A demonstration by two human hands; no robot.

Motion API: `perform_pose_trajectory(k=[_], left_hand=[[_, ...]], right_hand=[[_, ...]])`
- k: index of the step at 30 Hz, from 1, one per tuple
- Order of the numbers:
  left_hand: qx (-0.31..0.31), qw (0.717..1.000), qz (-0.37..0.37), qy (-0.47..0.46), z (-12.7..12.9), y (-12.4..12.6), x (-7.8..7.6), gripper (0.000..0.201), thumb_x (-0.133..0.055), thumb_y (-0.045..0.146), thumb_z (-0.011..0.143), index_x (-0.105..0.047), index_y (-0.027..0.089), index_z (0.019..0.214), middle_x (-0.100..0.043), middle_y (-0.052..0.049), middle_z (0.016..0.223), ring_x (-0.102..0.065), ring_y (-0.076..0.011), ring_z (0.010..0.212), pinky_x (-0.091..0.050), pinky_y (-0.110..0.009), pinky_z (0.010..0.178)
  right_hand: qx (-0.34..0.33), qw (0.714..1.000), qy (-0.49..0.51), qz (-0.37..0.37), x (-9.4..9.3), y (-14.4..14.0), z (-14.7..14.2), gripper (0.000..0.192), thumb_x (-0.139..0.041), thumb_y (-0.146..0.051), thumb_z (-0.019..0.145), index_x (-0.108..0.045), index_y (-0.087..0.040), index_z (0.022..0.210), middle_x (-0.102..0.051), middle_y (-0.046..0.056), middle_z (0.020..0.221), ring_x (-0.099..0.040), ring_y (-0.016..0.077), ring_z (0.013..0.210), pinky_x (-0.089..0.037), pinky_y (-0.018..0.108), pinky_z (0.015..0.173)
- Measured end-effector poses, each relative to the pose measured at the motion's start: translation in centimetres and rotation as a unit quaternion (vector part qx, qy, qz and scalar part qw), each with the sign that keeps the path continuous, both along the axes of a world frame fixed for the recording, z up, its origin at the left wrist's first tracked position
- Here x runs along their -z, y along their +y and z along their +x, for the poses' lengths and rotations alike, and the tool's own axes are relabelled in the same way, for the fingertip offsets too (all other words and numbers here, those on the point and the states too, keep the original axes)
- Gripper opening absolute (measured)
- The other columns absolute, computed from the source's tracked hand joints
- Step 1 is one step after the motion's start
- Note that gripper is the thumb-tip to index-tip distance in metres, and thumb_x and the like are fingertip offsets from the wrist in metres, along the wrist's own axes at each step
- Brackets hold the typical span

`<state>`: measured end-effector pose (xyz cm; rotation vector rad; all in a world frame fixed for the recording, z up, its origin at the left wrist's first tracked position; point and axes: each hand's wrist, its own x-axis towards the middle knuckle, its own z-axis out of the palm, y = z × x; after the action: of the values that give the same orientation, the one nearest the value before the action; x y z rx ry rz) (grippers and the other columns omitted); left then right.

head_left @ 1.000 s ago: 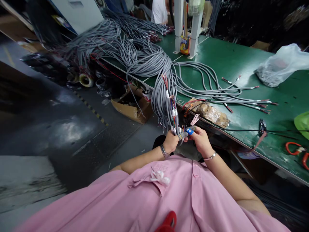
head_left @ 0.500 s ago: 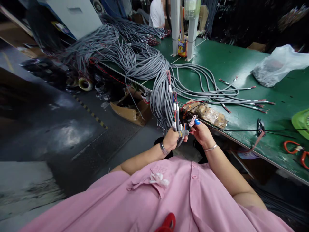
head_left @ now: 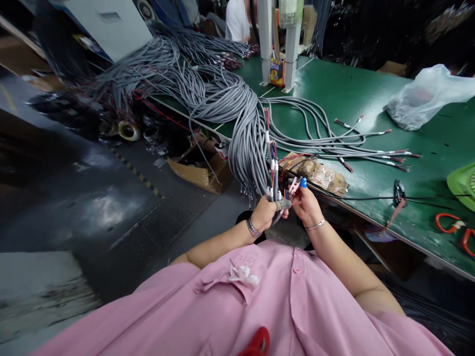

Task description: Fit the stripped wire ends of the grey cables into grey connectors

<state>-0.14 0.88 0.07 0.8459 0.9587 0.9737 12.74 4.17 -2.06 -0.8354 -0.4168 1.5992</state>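
Observation:
My left hand (head_left: 263, 213), its thumb in a grey sleeve with a yellow band, is closed round several grey cables (head_left: 275, 185) at the table's near edge. Thin coloured wires (head_left: 285, 194) fan out of a stripped cable end beside that thumb. Close on the right, my right hand (head_left: 308, 206) has its fingers pinched together, with a blue cover on the thumb. A small pink clip-like piece (head_left: 294, 186) sticks up from this pinch; its exact kind is unclear. Reddish wire ends lie between the two hands, and the fingers partly hide them.
A thick heap of grey cables (head_left: 218, 94) drapes over the edge of the green table (head_left: 356, 94). Nearby lie a taped cardboard piece (head_left: 319, 174), orange-handled scissors (head_left: 447, 223), a plastic bag (head_left: 415, 101) and a green basket (head_left: 462, 183). A cardboard box (head_left: 200, 170) stands below.
My right hand has shifted slightly left, nearer my left hand, and the pink piece has turned a little. My left hand keeps its hold on the cables.

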Motion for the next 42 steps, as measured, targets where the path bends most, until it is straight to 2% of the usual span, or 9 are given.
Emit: perform_pose_trajectory(k=[10,18,24,27,32,37,39,42], left_hand=[[0.005,1.0,-0.011,0.0,0.2,0.5,0.5,0.029,-0.078,0.034,0.061,-0.058,0.013,0.062,-0.058,-0.001,0.05,-0.053,-0.012,0.041,-0.048,-0.027,0.045],[-0.006,1.0,-0.018,0.004,0.3,0.4,0.0,0.03,-0.078,0.035,0.061,-0.058,0.013,0.061,-0.058,-0.002,0.049,-0.052,-0.0109,0.04,-0.047,-0.026,0.045],[-0.017,1.0,-0.002,0.002,-0.4,-0.4,-0.3,0.03,-0.078,0.035,0.062,-0.057,0.013,0.06,-0.058,-0.002,0.05,-0.053,-0.0111,0.042,-0.046,-0.025,0.045],[-0.026,0.999,0.018,0.004,-0.8,-1.1,-0.1,0.03,-0.077,0.035,0.063,-0.057,0.013,0.06,-0.059,-0.002,0.051,-0.054,-0.0112,0.043,-0.046,-0.025,0.046],[-0.052,0.998,0.028,-0.018,-0.8,-1.4,0.2,0.028,-0.077,0.034,0.065,-0.058,0.014,0.064,-0.06,-0.001,0.054,-0.055,-0.0119,0.046,-0.047,-0.026,0.048],[-0.065,0.997,0.013,-0.04,-0.3,-0.6,0.2,0.028,-0.077,0.034,0.064,-0.058,0.014,0.066,-0.06,0.0,0.054,-0.055,-0.0115,0.047,-0.048,-0.026,0.048],[-0.066,0.997,0.006,-0.045,-0.2,-0.4,0.2,0.029,-0.078,0.033,0.062,-0.058,0.014,0.066,-0.06,0.0,0.054,-0.055,-0.0112,0.047,-0.047,-0.026,0.048],[-0.065,0.997,0.005,-0.046,-0.2,-0.1,0.1,0.029,-0.078,0.034,0.062,-0.058,0.013,0.065,-0.058,0.001,0.053,-0.054,-0.0105,0.046,-0.047,-0.025,0.048]], right_hand=[[0.006,1.0,-0.008,-0.004,-0.5,-0.2,-0.2,0.041,-0.073,-0.058,0.067,-0.061,-0.018,0.07,-0.063,0.002,0.065,-0.055,0.0132,0.056,-0.047,0.027,0.052],[-0.008,1.0,0.006,-0.011,-0.3,-0.2,-0.2,0.045,-0.071,-0.062,0.067,-0.06,-0.02,0.075,-0.064,0.002,0.068,-0.057,0.0153,0.06,-0.049,0.029,0.054],[-0.056,0.997,0.053,-0.018,0.4,-0.4,0.6,0.047,-0.061,-0.068,0.073,-0.062,-0.022,0.082,-0.067,0.002,0.079,-0.058,0.0126,0.061,-0.047,0.025,0.053],[-0.066,0.997,0.035,-0.02,0.3,-0.5,1.0,0.044,-0.061,-0.065,0.074,-0.063,-0.022,0.083,-0.068,0.003,0.083,-0.059,0.013,0.064,-0.047,0.024,0.053],[-0.046,0.999,-0.024,-0.003,0.1,-0.6,1.2,0.035,-0.068,-0.053,0.075,-0.064,-0.021,0.087,-0.066,0.002,0.079,-0.057,0.012,0.063,-0.045,0.021,0.05],[-0.039,0.998,-0.049,0.002,-0.1,-0.6,1.1,0.035,-0.07,-0.053,0.074,-0.063,-0.02,0.083,-0.062,-0.001,0.07,-0.051,0.0093,0.055,-0.043,0.021,0.048],[-0.015,0.997,-0.073,0.011,0.1,-0.6,1.0,0.034,-0.072,-0.051,0.072,-0.061,-0.019,0.076,-0.055,-0.004,0.06,-0.045,0.0074,0.049,-0.04,0.02,0.046],[0.063,0.985,-0.154,0.039,0.5,-0.7,1.0,0.035,-0.071,-0.052,0.073,-0.059,-0.019,0.07,-0.051,-0.005,0.055,-0.04,0.0058,0.046,-0.035,0.019,0.043]])
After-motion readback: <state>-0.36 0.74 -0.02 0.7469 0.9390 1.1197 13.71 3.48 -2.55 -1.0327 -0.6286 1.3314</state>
